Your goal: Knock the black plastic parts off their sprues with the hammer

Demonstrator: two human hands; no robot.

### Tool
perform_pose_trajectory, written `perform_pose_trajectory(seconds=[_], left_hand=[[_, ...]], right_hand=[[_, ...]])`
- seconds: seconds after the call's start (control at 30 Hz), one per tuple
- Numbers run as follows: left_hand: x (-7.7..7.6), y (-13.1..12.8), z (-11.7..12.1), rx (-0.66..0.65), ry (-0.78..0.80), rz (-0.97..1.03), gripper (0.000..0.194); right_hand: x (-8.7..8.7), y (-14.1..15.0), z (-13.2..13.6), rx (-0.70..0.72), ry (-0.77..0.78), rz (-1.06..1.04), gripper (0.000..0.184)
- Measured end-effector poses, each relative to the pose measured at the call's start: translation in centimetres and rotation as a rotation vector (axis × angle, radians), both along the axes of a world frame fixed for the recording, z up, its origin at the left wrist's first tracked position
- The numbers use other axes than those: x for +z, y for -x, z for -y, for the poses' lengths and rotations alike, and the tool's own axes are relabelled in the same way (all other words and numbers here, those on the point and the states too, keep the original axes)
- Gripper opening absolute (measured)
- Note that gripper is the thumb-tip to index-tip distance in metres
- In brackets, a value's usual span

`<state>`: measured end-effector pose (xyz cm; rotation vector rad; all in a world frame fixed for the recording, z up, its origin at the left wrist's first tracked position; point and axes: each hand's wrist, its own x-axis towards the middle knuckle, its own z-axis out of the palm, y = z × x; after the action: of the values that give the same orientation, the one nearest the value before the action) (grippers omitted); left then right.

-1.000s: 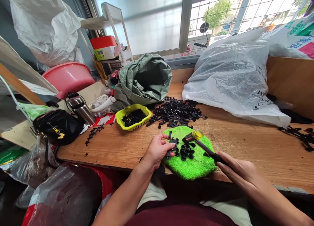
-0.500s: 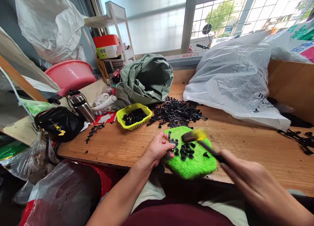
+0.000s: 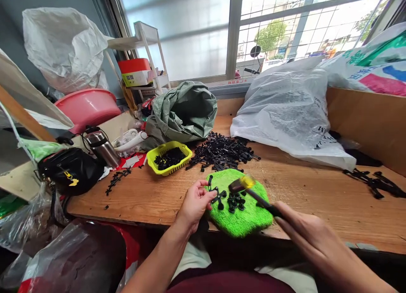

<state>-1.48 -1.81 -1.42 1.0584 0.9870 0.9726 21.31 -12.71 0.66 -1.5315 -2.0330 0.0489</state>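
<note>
My left hand (image 3: 194, 203) is closed, its thumb and fingers pinching a black plastic piece with several arms and round ends (image 3: 218, 196) at the left side of a bright green fuzzy pad (image 3: 242, 226). In my right hand (image 3: 306, 230) is the dark handle of a hammer (image 3: 264, 204). The hammer's head, black and yellow and slightly blurred, hangs over the pad to the right of the held piece. Small black plastic parts (image 3: 235, 205) lie in a cluster on the pad, partly covered by the hammer.
Behind the pad lies a heap of black plastic parts (image 3: 223, 152), beside a yellow basket (image 3: 161, 171) of black bits. A green woven sack (image 3: 165, 115) and a white plastic bag (image 3: 279, 119) stand farther back. More black pieces (image 3: 374, 183) lie at right, with a steel bottle (image 3: 108, 151) at left.
The view has swung slightly, so the bench appears further left and lower. The black piece in my left hand shows at a different angle. My right hand still holds the hammer over the pad.
</note>
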Motion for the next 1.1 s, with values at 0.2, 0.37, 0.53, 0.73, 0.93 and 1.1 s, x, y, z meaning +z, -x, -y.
perform_pose_trajectory(seconds=[0.2, 0.37, 0.53, 0.73, 0.93, 1.1], left_hand=[[0.1, 0.5, 1.9, -0.107, -0.214, -0.269, 0.030], [-0.1, 0.3, 2.0, -0.178, -0.292, -0.443, 0.031], [-0.2, 0.4, 1.9, -0.183, -0.297, -0.449, 0.030], [0.1, 0.3, 2.0, -0.178, -0.295, -0.475, 0.030], [0.3, 0.4, 2.2, -0.184, -0.311, -0.508, 0.030], [1.1, 0.5, 2.5, -0.181, -0.415, -0.671, 0.027]], right_hand=[[-0.2, -3.6, 1.7, -0.060, 0.008, -0.193, 0.030], [-1.4, -3.1, 2.6, -0.167, 0.105, -0.262, 0.042], [-1.2, -2.1, 2.7, -0.194, 0.147, -0.292, 0.041], [-2.5, -3.4, 2.4, -0.121, 0.153, -0.192, 0.039], [-3.4, -3.5, 2.5, -0.147, 0.119, -0.134, 0.043], [-2.8, -3.2, 2.5, -0.127, 0.098, -0.083, 0.041]])
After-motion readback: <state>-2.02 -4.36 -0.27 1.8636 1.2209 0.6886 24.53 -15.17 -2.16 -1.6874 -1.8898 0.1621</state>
